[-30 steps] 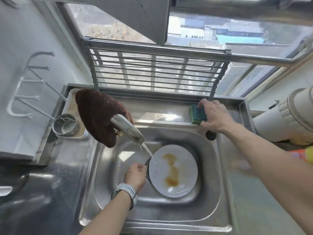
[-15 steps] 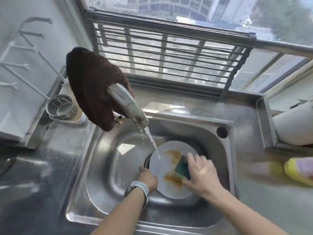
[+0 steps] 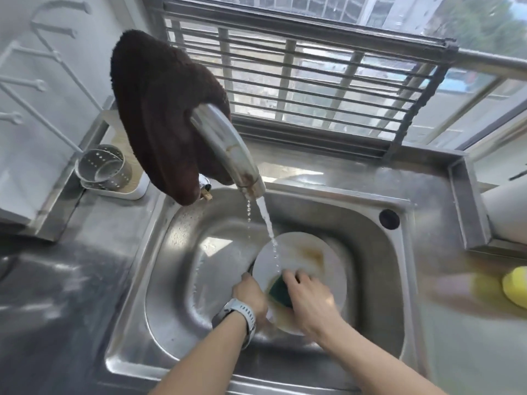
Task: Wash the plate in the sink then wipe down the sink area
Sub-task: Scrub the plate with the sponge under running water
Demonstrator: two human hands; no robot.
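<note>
Right hand (image 3: 309, 302), frame ctr-bottom: presses green sponge (image 3: 279, 290) on stained plate (image 3: 308, 255). Left hand (image 3: 249, 295): grips plate's left rim. Sink (image 3: 379, 260); tap (image 3: 228, 149) running.

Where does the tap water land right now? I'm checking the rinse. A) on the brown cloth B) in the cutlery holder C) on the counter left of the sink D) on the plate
D: the stream from the tap falls onto the plate near its left rim, just above the sponge under the right hand.
</note>
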